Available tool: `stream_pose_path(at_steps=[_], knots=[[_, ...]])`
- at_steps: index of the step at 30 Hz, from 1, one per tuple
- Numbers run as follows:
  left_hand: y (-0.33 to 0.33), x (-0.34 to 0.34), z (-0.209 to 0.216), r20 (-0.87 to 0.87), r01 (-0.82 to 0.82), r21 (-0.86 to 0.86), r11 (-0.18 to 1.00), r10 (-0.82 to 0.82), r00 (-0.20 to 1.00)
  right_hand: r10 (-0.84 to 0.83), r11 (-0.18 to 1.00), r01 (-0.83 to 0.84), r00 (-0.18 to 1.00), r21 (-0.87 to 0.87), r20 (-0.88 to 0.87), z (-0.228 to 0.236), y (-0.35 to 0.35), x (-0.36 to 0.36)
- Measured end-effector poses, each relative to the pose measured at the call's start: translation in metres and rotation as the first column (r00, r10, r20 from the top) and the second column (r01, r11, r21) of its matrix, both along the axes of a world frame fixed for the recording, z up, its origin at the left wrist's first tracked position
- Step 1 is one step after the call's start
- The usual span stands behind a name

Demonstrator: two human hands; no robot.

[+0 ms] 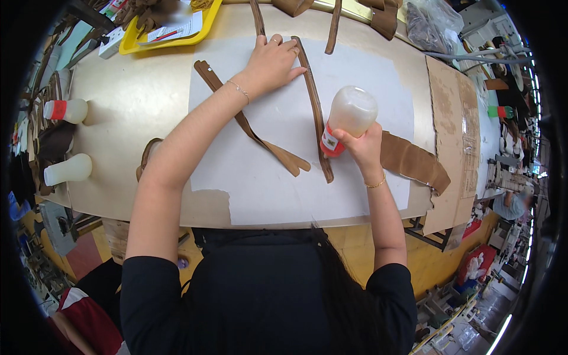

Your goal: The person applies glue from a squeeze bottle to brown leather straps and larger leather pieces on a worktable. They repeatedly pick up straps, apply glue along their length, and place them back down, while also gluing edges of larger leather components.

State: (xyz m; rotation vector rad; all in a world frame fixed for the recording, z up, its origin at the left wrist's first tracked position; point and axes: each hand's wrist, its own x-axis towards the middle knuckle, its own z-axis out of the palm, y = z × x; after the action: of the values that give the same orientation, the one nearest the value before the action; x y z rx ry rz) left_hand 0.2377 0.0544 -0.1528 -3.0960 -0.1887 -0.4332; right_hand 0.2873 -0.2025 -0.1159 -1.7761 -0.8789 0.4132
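My right hand (362, 145) is wrapped round a translucent squeeze bottle (354, 109) with a red band. The bottle is tipped upside down, its nozzle end at the lower part of a long narrow brown leather strip (313, 97). My left hand (272, 64) lies spread on the worktop, thumb and a fingertip at the strip's upper end; its other fingers reach toward the end of another brown strip (257, 16). Left of the strip lies a folded brown leather strap (251, 130), its tails apart. A wide brown leather piece (414, 160) rests beyond my right wrist.
Pale paper (266, 198) covers the table's middle. Two whitish bottles (70, 169) lie at the left. A yellow tray (171, 42) with papers and a red pen stands at the far left. Torn cardboard (452, 136) and a clear plastic bag (435, 23) are at the right.
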Motion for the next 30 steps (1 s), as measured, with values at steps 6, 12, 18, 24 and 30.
stream_pose_path(at_steps=[6, 12, 18, 24, 30], knots=[[-0.002, 0.0, 0.001, -0.039, -0.019, -0.013, 1.0, 0.019, 0.999, -0.018, 1.0, 0.018, 0.999, -0.009, 0.027, -0.005, -0.012, -0.006], [-0.003, 0.001, 0.002, -0.059, -0.027, -0.011, 1.0, 0.027, 0.998, -0.017, 1.0, 0.018, 1.0, -0.025, 0.01, -0.006, -0.022, -0.015], [-0.004, 0.0, 0.002, -0.072, -0.032, 0.011, 0.999, 0.033, 0.997, -0.071, 0.996, 0.071, 0.997, 0.057, -0.016, -0.009, -0.037, -0.031], [-0.006, 0.002, 0.002, -0.077, -0.039, 0.02, 0.999, 0.041, 0.996, -0.233, 0.924, 0.273, 0.957, 0.266, -0.175, -0.025, -0.055, -0.058], [-0.004, -0.001, 0.001, -0.049, -0.03, 0.006, 1.0, 0.031, 0.998, -0.221, 0.746, 0.575, 0.688, 0.335, -0.691, -0.063, -0.08, -0.059]])
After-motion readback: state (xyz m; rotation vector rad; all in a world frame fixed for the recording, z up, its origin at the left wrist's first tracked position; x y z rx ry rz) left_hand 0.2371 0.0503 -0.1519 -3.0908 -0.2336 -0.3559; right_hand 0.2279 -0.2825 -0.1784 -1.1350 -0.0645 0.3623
